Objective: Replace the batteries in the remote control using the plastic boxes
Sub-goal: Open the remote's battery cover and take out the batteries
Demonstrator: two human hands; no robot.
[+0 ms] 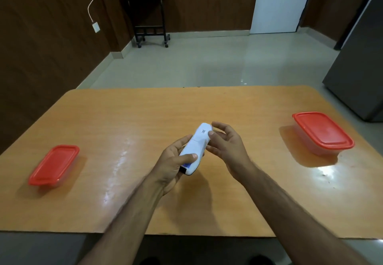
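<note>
The left hand [174, 161] grips the remote [195, 147] by its near end, long axis pointing away and rightward; the right hand [226, 146], fingers loosely curled, touches its far end.

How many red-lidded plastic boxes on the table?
2. One box sits at the table's left side, the other box at the right. Both are lidded and untouched.

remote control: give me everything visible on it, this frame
The remote control is white, slim, plastic-looking, back side up, showing a small printed code near its far end and a seam across the back. It is held above the table, tilted away. The left hand grips its near end; the right hand touches the far end with its fingers.
</note>
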